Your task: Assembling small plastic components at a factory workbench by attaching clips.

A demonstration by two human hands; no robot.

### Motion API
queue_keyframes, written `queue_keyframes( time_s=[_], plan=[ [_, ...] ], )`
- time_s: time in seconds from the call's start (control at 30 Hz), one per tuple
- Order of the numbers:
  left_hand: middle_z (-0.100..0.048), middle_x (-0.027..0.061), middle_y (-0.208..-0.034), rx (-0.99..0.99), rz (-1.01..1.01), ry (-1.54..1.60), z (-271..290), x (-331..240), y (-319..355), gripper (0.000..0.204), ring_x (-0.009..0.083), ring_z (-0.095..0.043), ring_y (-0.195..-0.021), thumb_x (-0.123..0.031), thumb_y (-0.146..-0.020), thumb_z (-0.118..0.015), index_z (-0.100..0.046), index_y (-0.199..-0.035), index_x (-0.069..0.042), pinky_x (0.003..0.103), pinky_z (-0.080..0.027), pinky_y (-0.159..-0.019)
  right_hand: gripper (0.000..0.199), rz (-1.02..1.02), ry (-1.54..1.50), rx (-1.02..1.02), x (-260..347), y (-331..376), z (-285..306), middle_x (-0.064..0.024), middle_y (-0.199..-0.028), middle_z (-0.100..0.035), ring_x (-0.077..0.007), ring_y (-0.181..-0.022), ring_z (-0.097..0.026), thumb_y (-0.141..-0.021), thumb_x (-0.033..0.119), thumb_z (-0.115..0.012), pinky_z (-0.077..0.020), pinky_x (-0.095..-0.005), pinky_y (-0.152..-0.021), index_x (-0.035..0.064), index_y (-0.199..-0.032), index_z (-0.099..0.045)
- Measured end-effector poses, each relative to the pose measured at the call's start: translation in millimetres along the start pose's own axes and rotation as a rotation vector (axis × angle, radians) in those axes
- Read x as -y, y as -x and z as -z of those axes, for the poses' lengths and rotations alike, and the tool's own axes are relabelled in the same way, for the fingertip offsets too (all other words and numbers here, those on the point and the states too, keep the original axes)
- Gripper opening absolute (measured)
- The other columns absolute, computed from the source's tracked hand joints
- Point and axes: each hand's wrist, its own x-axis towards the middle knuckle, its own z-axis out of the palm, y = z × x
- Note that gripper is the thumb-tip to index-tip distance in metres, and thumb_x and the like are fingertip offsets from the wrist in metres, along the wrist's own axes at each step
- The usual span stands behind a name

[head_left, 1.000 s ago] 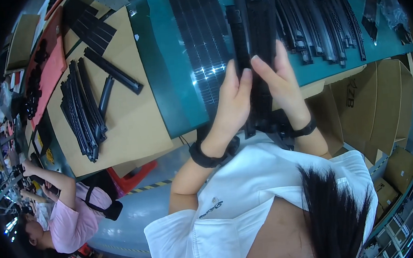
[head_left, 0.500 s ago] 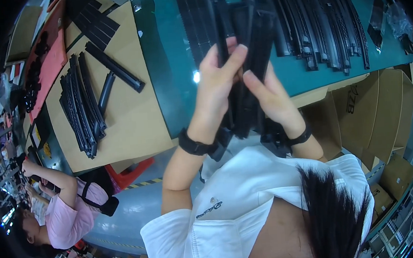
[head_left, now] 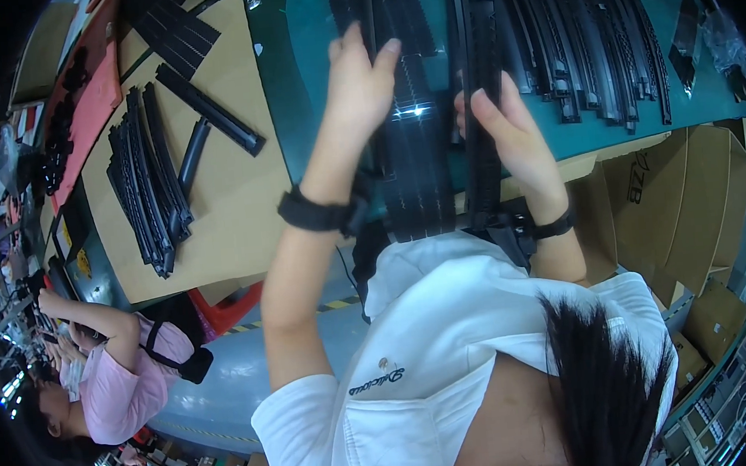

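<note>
One hand, the left (head_left: 363,85), reaches over the left edge of a dark sheet of toothed strips (head_left: 420,168), thumb and fingers apart; whether it grips anything, I cannot tell. The right hand (head_left: 513,139) is closed around long black pieces (head_left: 483,84), which stand lengthwise just right of the sheet, their lower ends near the table's near edge. A band of green surface shows between the left forearm and a cardboard sheet (head_left: 236,217); more shows along the near edge of the green table (head_left: 309,32), right of the right hand. More black trims (head_left: 582,50) lie toward the far right corner. Half a second ago both hands were close together at the black pieces; now the left has moved away leftward.
</note>
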Motion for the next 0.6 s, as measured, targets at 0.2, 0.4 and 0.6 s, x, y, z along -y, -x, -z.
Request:
queue_keyframes(
  time_s=[0.2,0.4,0.6],
  plan=[
    [-0.048,0.0206,-0.109,-0.021,-0.617,-0.521,-0.2,-25.3,21.2,0.057,0.0325,-0.050,-0.099,-0.026,-0.074,-0.064,-0.041,-0.118,0.003,0.036,-0.039,-0.086,0.036,0.015,-0.068,0.048,2.6,1.7,2.6,-0.0036,-0.096,-0.052,-0.0116,-0.087,-0.050,-0.089,0.028,-0.044,-0.0401,-0.0248,-0.080,0.0062,-0.117,-0.038],
    [-0.052,0.0139,-0.106,0.400,-0.093,0.427,-26.5,-24.9,70.8,0.053,0.0254,-0.053,-0.097,-0.016,-0.078,-0.060,-0.035,-0.122,0.001,0.032,-0.042,-0.082,0.046,0.083,-0.028,0.004,4.9,4.5,-7.9,-0.0059,-0.104,-0.047,-0.0100,-0.096,-0.044,-0.089,0.027,-0.046,-0.0352,-0.0225,-0.085,-0.0001,-0.121,-0.029],
    [-0.054,0.0128,-0.101,0.290,-0.038,0.509,-32.5,-16.4,81.8,0.043,0.0205,-0.057,-0.087,-0.010,-0.082,-0.054,-0.035,-0.119,0.000,0.028,-0.046,-0.073,0.037,0.048,-0.113,-0.088,9.0,-0.9,-8.4,-0.0038,-0.091,-0.050,-0.0109,-0.082,-0.049,-0.090,0.028,-0.041,-0.0407,-0.0246,-0.077,0.0040,-0.117,-0.037]
  ],
)
